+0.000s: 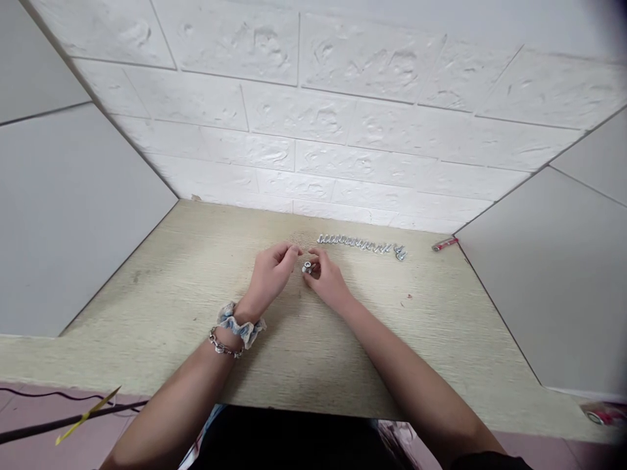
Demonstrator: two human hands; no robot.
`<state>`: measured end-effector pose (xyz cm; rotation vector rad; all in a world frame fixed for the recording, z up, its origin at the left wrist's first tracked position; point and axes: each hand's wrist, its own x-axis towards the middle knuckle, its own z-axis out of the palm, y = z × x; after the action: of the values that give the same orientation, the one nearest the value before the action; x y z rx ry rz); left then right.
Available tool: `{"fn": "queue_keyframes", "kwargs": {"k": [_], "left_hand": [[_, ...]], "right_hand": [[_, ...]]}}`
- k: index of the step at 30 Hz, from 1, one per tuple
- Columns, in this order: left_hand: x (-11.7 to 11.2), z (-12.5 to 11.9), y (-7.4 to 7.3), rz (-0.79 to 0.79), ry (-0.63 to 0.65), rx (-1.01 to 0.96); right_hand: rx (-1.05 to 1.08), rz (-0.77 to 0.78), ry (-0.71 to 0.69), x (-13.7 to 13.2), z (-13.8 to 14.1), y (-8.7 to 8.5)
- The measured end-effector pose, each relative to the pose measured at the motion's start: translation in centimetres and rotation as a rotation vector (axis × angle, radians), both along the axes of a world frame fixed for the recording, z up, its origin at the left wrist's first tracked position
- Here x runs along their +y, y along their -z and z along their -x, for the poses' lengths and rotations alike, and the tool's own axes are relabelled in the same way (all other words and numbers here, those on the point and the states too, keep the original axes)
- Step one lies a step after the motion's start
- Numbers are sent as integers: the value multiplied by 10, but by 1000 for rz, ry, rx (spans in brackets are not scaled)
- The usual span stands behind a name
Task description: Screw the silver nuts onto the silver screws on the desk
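Note:
My right hand [329,279] is closed on a small silvery metal bolt [307,267], with a round, ring-like end facing up. More than one piece may be in that grip; the fingers partly hide it. Just to the left, my left hand [275,269] is curled with thumb and forefinger pressed together. Whatever it pinches, if anything, is too small to make out. The two hands' fingertips are close but apart. Beyond my right hand, several similar silvery bolts [353,242] lie in a slanting row, and a small cluster of them [400,252] sits at its right end.
The pale wooden tabletop [196,274] is bounded by a white brick-patterned wall [313,156] and grey side panels [88,228]. A red and silver cylinder [445,244] lies at the back right corner, another red cylinder [606,415] at front right. Small reddish bits [409,296] dot the table.

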<state>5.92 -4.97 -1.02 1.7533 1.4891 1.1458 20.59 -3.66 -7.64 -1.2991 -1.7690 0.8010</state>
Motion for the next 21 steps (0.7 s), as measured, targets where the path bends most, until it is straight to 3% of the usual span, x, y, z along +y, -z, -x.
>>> {"fn": "queue_keyframes", "kwargs": {"k": [8,21], "left_hand": [[0,-3,9,36,166,412],[3,-6,24,99,223,523]], "right_hand": [[13,16,-27,2,-2,2],[64,-155,41,-2,-6,-4]]}}
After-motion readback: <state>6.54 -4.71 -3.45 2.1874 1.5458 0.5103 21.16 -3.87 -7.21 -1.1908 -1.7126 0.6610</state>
